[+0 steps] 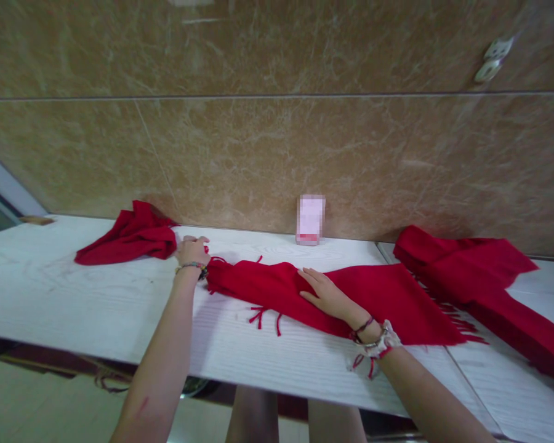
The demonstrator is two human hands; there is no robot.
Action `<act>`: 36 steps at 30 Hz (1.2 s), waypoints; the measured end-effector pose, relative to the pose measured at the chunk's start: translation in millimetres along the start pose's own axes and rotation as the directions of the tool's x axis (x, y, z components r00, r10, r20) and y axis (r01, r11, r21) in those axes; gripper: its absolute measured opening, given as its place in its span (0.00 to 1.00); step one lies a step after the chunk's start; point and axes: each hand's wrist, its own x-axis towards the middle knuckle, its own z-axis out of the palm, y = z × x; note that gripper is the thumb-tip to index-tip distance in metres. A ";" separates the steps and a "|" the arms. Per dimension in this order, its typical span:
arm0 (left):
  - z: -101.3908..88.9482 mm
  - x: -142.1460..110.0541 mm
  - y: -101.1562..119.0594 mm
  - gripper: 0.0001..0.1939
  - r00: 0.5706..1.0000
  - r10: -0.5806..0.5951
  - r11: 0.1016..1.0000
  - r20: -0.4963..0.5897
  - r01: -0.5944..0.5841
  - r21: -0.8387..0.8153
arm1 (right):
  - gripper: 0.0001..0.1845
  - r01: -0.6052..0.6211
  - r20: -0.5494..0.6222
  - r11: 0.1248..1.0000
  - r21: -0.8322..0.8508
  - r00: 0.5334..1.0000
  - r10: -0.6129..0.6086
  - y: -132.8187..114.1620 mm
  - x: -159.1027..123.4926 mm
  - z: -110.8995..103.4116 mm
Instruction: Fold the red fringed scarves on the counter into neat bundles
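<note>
The white counter (96, 307) looks wood-grained, with a faint sheen. Across its middle, the red scarf (364, 286) is matt, fringed, soft-looking cloth; the red bundle (136, 237) toward the left back corner is matt cloth too. Along the back edge, the wall (235, 160) is glossy, marble-veined.

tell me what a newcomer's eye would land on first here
Probably the red fringed cloth across the middle of the white tabletop, with the right hand spread on it and the left hand at its left end. Two more red pieces flank it: a bunched cloth at left and a folded cloth at right. A pixelated pink rectangle stands out near the brown wall.
</note>
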 end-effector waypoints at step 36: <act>27.2 22.2 -14.0 0.11 0.909 0.372 0.924 0.187 -0.381 0.018 | 0.25 -0.025 0.028 1.000 0.014 0.999 0.025 -3.0 0.6 -2.4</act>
